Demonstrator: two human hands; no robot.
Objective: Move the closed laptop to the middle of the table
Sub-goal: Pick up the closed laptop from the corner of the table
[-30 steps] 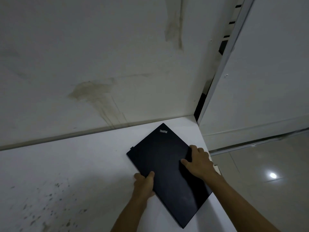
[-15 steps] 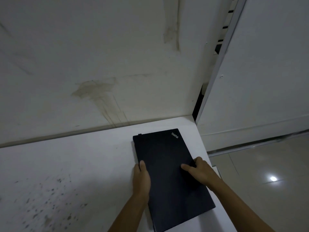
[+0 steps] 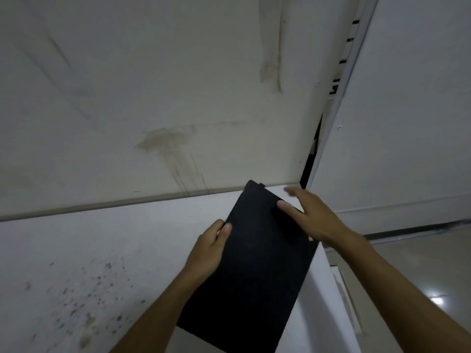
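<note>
laptop [image 3: 257, 263] gripped at its edge by left hand [image 3: 209, 248], right hand [image 3: 313, 215] open on top; best slid flat toward bench [image 3: 102, 250] middle.

Bare table [image 3: 102, 250] left; wall [image 3: 153, 85] behind.

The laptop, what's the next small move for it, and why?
Probably slide the laptop leftward across the table. It lies near the table's right edge, the left hand grips its left side, and the right hand rests open at its far right corner.
</note>
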